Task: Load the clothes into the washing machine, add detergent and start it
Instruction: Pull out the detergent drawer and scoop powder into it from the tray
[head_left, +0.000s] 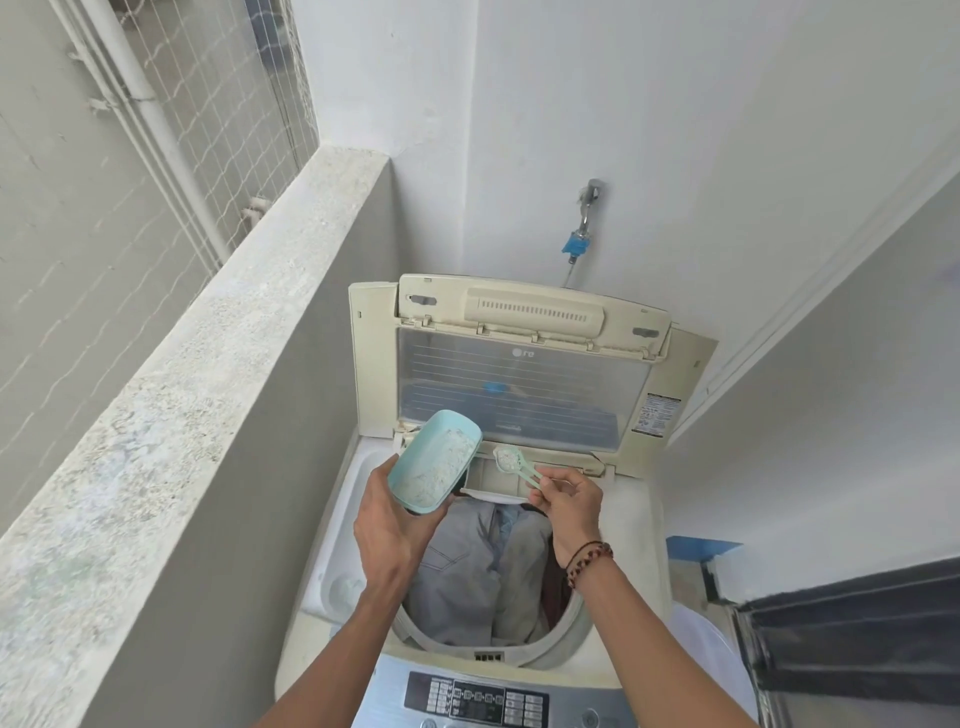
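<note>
A top-loading washing machine stands below me with its lid raised against the wall. Grey clothes fill the drum. My left hand grips a mint-green box of white detergent powder, tilted over the drum's back left. My right hand pinches the handle of a small mint-green spoon heaped with powder, held over the open detergent drawer at the back rim. The control panel lies at the front edge.
A concrete parapet with wire netting above it runs along the left. A tap with a blue hose fitting sits on the wall behind the lid. A dark frame stands at the right.
</note>
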